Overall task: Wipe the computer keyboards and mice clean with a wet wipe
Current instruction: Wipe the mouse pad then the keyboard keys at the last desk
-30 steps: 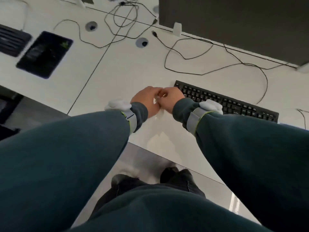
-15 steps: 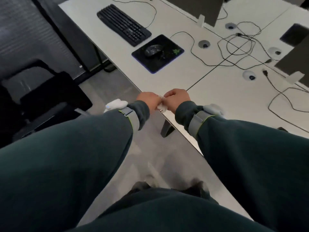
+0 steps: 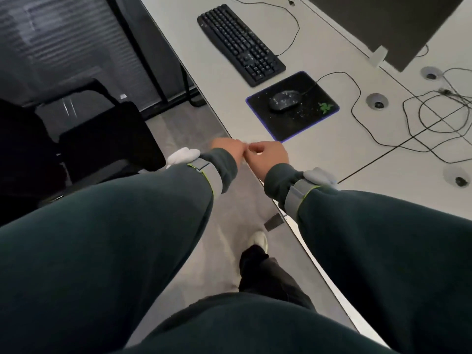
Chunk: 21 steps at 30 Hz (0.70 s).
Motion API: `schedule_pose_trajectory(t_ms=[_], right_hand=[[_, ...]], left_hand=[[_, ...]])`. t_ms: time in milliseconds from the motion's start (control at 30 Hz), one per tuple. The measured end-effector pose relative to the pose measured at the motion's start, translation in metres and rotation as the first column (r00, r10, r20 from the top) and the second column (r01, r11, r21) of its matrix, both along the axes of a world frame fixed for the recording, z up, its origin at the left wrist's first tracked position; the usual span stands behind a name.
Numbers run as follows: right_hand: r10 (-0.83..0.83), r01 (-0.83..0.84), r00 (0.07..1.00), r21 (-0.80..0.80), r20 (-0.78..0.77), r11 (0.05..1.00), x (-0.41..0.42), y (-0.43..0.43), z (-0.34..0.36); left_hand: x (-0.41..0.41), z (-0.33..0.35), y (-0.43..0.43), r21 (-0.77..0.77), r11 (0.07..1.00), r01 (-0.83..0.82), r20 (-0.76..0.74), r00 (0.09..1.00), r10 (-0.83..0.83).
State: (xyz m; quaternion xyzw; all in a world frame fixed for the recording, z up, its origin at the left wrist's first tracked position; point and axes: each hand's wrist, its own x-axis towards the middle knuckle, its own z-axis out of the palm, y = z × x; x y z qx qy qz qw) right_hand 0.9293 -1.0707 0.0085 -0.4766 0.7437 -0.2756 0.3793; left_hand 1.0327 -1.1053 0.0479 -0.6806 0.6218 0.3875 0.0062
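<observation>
At the desk's point(image 3: 332, 154) near edge, left hand point(image 3: 226, 152) and right hand point(image 3: 268, 155) touch, fingers curled, maybe readying a wipe I cannot see. Next: reach far to the mouse point(image 3: 284, 100).

Left hand point(image 3: 228, 149) beside right hand point(image 3: 268, 155), keyboard point(image 3: 240, 44), mouse point(image 3: 284, 100)

The only mark that can be made out is a small green emblem point(image 3: 325, 107), a coiled, snake-like figure, printed near the right-hand corner of the black mouse pad point(image 3: 293, 126) on the tabletop point(image 3: 332, 159), right of centre in the upper half of the frame; no lettering accompanies it. The pale key legends on the keyboard point(image 3: 240, 44), upper middle, are too small to read
</observation>
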Motion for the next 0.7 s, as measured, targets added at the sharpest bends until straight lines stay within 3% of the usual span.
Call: schedule_pose_trajectory(t_ms=[67, 233, 400, 467, 533, 600, 700], right_hand=[[0.007, -0.007, 1.000, 0.005, -0.029, 1.000, -0.006, -0.027, -0.009], [-0.059, 0.068, 0.995, 0.112, -0.082, 0.991, -0.034, -0.078, -0.011], [-0.110, 0.131, 0.987, 0.195, -0.115, 0.972, -0.064, -0.103, -0.015], [-0.123, 0.147, 0.985, 0.225, -0.118, 0.963, -0.068, -0.108, -0.016], [-0.140, 0.167, 0.982, 0.245, -0.125, 0.955, -0.068, -0.114, -0.017], [-0.150, 0.187, 0.977, 0.262, -0.154, 0.947, -0.066, -0.125, -0.017], [-0.228, 0.276, 0.952, 0.256, -0.203, 0.926, -0.060, -0.139, -0.014]], left_hand=[[-0.006, -0.012, -0.031, 0.090, 0.994, 0.063, 0.016, 0.998, -0.065], [-0.035, -0.022, -0.079, 0.111, 0.978, 0.179, 0.106, 0.976, -0.190], [-0.066, -0.021, -0.111, 0.240, 0.938, 0.251, 0.021, 0.964, -0.263], [-0.068, -0.017, -0.125, 0.271, 0.925, 0.264, 0.073, 0.953, -0.294], [-0.071, -0.017, -0.140, 0.252, 0.899, 0.359, 0.087, 0.917, -0.390], [-0.069, -0.023, -0.157, 0.199, 0.836, 0.511, 0.157, 0.826, -0.542], [-0.059, -0.030, -0.178, 0.158, 0.799, 0.581, 0.217, 0.768, -0.602]])
